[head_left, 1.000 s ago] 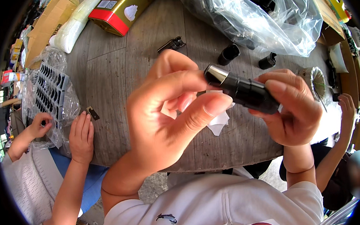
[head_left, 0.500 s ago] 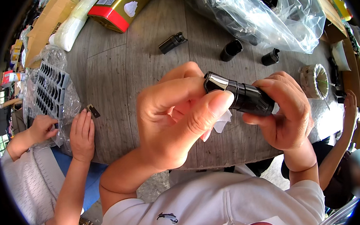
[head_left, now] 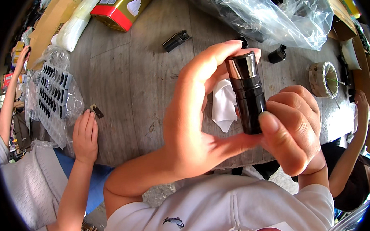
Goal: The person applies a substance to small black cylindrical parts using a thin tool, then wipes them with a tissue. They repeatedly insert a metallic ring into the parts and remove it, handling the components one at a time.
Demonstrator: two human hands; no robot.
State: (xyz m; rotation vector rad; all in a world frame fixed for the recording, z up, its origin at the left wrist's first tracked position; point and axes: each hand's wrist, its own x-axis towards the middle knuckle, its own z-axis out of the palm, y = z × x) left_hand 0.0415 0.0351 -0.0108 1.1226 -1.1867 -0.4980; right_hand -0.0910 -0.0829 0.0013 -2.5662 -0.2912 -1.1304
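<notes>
The right hand (head_left: 294,134) is clamped around the lower part of a black cylinder with a shiny metal cap (head_left: 246,92); the thumb presses on its front and the other fingers wrap behind, so the piece stands almost upright, close before the person's chest. The left hand (head_left: 194,127) is half open; its long fingers reach up behind the metal cap and touch it at the tips, while the thumb stretches under the base of the cylinder toward the right hand (this looks like a grip to steady the piece from both ends, I judge). Just behind the left hand a crumpled white cloth (head_left: 223,104) lies on the grey wooden table (head_left: 128,89).

Farther from the hands, beyond the cap, small black parts (head_left: 277,54) lie loose on the table, and another black piece (head_left: 175,40) lies beyond the left hand; to the far right of the right hand there is a roll of tape (head_left: 323,79). Above all this a big clear plastic bag (head_left: 280,12) holds more dark parts; I cannot tell how many. Far left of the left hand, a white tray with rows of small black pieces (head_left: 52,98) sits inside a clear wrap, and a co-worker's hand (head_left: 84,136) rests flat beside it. At the far edge lies a gold and red box (head_left: 121,9).
</notes>
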